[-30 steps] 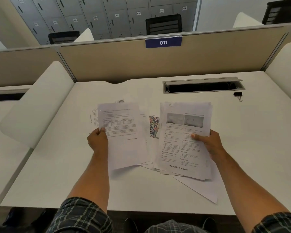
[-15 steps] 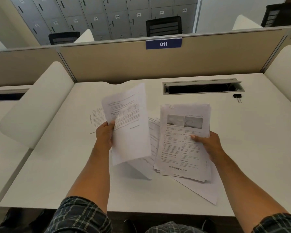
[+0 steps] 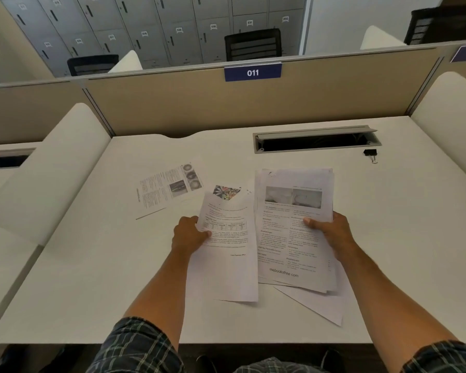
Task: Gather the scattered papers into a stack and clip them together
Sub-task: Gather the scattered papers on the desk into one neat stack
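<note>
My left hand (image 3: 189, 235) pinches a printed sheet with a table (image 3: 226, 251) by its left edge, right beside the pile. My right hand (image 3: 331, 230) grips a pile of several printed pages (image 3: 293, 238) at its right edge, thumb on top. A sheet with a flower picture (image 3: 226, 191) peeks out behind the held sheet. One loose page with photos (image 3: 167, 188) lies flat on the white desk (image 3: 92, 251) to the left. A blank sheet (image 3: 320, 305) sticks out under the pile. A black binder clip (image 3: 370, 154) lies far right, near the cable slot.
An open grey cable slot (image 3: 315, 141) runs along the desk's back. A beige partition with a blue "011" label (image 3: 253, 73) stands behind it. White side dividers (image 3: 46, 168) flank the desk; the right one (image 3: 452, 109) curves up.
My left hand lifted the sheet with the table off the loose page, then carried it right to the pile's left side. The page with photos is now uncovered. My right hand stayed put.
</note>
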A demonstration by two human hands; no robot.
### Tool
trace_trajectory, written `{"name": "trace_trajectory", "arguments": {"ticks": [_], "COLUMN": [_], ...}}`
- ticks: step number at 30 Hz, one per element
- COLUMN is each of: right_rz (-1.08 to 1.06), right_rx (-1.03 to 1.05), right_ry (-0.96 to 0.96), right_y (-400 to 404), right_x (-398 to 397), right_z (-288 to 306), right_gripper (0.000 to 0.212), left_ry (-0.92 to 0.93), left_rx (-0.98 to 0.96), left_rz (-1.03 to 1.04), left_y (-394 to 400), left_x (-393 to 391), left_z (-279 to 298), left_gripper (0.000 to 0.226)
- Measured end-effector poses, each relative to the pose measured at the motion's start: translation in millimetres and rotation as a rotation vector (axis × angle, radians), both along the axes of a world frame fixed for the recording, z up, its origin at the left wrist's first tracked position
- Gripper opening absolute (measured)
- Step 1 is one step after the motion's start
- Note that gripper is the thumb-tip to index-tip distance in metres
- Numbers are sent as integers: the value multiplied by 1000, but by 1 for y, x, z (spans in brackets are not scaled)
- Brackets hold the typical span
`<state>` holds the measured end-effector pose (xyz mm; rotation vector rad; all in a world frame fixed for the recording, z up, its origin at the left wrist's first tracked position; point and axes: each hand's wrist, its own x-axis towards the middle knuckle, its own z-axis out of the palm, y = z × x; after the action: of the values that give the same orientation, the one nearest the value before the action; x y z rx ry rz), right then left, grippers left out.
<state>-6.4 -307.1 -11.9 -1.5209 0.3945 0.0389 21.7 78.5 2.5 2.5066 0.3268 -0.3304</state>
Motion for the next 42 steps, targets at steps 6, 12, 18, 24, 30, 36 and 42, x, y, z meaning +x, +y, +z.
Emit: {"name": "trace_trajectory", "arguments": {"ticks": [6, 12, 18, 24, 30, 36, 42], "right_rz": [-1, -6, -24, -93, -69, -30, -24], "right_rx": [-10, -4, -11, 7, 11, 30, 133], "right_ry": [-14, -21, -20, 20, 59, 44, 3], "right_y": [-5, -6, -11, -12, -6, 10, 22], "right_x": [-3, -5, -3, -4, -6, -3, 5], "right_z": [0, 4, 6, 5, -1, 2, 10], "right_gripper": [41, 37, 39, 30, 30, 23, 29], "left_ry": [34, -23, -165, -254, -246, -142, 63], "left_rx": [303, 158, -388, -796, -1239, -1285, -1122], "left_rz": [-117, -78, 308, 639, 731, 560, 233], "left_y": [-19, -17, 3, 15, 13, -12, -29], "left_x": [-8, 2, 4, 6, 14, 19, 14], "left_z": [-9, -7, -1, 5, 12, 15, 16], "left_gripper": [74, 29, 23, 24, 22, 11, 32]}}
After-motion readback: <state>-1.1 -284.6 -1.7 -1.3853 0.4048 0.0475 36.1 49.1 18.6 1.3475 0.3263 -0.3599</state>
